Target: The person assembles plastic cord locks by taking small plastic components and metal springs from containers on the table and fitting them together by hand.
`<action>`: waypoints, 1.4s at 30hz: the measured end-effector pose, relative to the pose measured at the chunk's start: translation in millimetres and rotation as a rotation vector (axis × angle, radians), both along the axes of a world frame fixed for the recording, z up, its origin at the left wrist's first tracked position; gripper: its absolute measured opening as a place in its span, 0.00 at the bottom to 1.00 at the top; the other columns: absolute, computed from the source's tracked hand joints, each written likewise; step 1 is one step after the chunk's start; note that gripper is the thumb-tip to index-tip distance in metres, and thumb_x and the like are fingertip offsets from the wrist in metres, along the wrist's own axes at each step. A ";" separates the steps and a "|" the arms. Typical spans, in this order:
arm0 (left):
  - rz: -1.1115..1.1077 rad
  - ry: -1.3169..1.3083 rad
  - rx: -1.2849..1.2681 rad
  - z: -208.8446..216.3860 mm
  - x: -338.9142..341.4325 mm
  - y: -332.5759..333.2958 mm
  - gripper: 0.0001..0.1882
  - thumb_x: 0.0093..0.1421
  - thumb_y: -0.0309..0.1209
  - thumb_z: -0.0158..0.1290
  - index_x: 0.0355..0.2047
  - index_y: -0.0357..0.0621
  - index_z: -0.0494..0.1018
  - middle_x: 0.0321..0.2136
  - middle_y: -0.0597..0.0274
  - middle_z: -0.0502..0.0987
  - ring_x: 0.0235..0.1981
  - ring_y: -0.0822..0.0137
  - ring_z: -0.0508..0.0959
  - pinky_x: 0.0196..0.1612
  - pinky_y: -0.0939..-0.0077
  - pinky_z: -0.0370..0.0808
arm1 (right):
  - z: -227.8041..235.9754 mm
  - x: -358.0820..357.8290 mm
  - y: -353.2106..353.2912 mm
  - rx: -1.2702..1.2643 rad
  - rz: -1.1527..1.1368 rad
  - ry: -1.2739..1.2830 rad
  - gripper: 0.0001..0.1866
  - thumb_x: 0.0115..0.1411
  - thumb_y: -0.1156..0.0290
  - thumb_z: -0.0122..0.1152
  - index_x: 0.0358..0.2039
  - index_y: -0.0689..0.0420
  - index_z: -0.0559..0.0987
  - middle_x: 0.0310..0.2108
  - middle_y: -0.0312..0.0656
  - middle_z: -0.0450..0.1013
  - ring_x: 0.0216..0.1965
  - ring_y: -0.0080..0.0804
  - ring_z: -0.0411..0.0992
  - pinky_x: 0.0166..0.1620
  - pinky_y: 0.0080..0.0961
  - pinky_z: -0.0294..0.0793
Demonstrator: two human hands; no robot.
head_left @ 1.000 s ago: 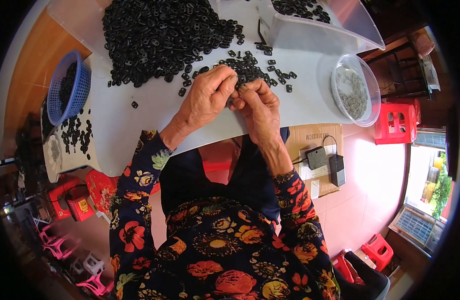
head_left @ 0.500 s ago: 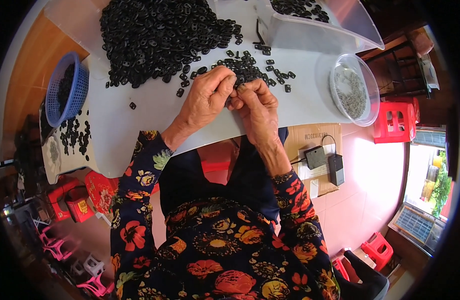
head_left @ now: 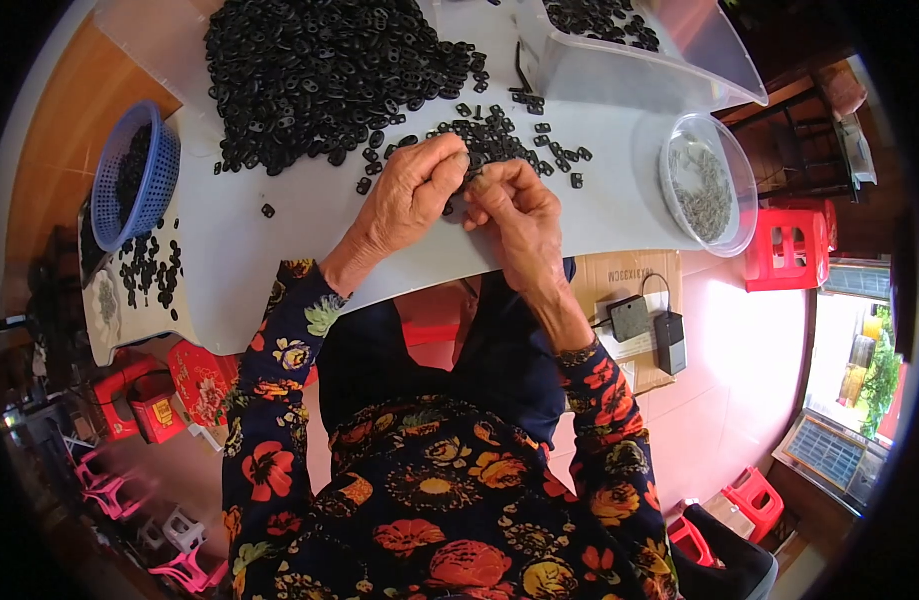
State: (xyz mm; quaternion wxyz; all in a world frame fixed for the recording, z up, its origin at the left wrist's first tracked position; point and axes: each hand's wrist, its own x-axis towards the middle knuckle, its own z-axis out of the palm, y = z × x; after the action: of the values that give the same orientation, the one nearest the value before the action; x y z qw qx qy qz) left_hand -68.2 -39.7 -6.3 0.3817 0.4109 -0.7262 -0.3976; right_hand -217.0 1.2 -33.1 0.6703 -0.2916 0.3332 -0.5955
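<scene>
My left hand [head_left: 412,195] and my right hand [head_left: 523,215] meet over the near part of the pale table [head_left: 310,240]. Between the fingertips of both hands is a small black part [head_left: 473,172], mostly hidden by the fingers. Each hand is closed in a pinch. Just beyond them lies a scatter of small black two-holed pieces [head_left: 500,140]. A large heap of black oval pieces with holes [head_left: 310,80] spreads behind to the left. On the right stands a clear round tub [head_left: 748,205] of tiny silvery metal parts [head_left: 702,195].
A blue basket [head_left: 163,185] with black pieces stands at the left, loose black pieces [head_left: 158,270] in front of it. A clear plastic bin [head_left: 630,75] with more pieces lies at the back right. Below the table's right edge is a cardboard box [head_left: 620,270] with black adapters [head_left: 670,340].
My right hand has shifted slightly to the right, its fingers a little more apart from the left ones. The left hand stays almost where it was.
</scene>
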 end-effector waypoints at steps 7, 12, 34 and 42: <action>-0.078 0.015 0.061 4.1 3.3 1.4 0.11 0.61 0.30 0.43 0.26 0.35 0.63 0.17 0.58 0.62 0.19 0.70 0.60 0.24 0.72 0.63 | 11.0 -5.2 -4.4 -0.315 0.003 0.395 0.19 0.50 0.84 0.65 0.43 0.64 0.72 0.28 0.34 0.71 0.28 0.15 0.68 0.35 0.13 0.71; -0.106 -0.007 0.063 2.4 5.1 0.1 0.12 0.62 0.32 0.44 0.25 0.35 0.64 0.16 0.61 0.62 0.19 0.71 0.60 0.23 0.73 0.62 | 4.3 -6.8 -6.7 -0.387 -0.008 0.518 0.18 0.49 0.82 0.67 0.42 0.64 0.74 0.27 0.31 0.70 0.27 0.13 0.66 0.35 0.12 0.69; 0.011 0.089 0.107 0.7 -4.6 14.5 0.16 0.64 0.36 0.45 0.25 0.36 0.63 0.16 0.65 0.58 0.20 0.75 0.57 0.22 0.77 0.59 | 11.2 -6.8 -5.3 -0.467 -0.109 0.863 0.14 0.49 0.78 0.67 0.36 0.62 0.73 0.21 0.35 0.66 0.22 0.19 0.64 0.27 0.16 0.67; 0.024 0.108 0.074 -6.3 -7.5 17.3 0.15 0.65 0.35 0.44 0.25 0.37 0.63 0.16 0.64 0.58 0.19 0.74 0.57 0.22 0.76 0.60 | 4.9 -6.9 -3.7 -0.433 -0.103 0.856 0.13 0.49 0.77 0.66 0.34 0.61 0.72 0.20 0.38 0.67 0.21 0.22 0.64 0.26 0.19 0.68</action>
State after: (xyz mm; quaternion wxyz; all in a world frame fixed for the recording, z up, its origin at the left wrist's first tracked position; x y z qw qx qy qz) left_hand -75.7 -22.5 -12.6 0.4098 0.4114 -0.6842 -0.4413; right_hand -223.9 -2.5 -28.2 0.3667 -0.6264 0.4615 -0.5100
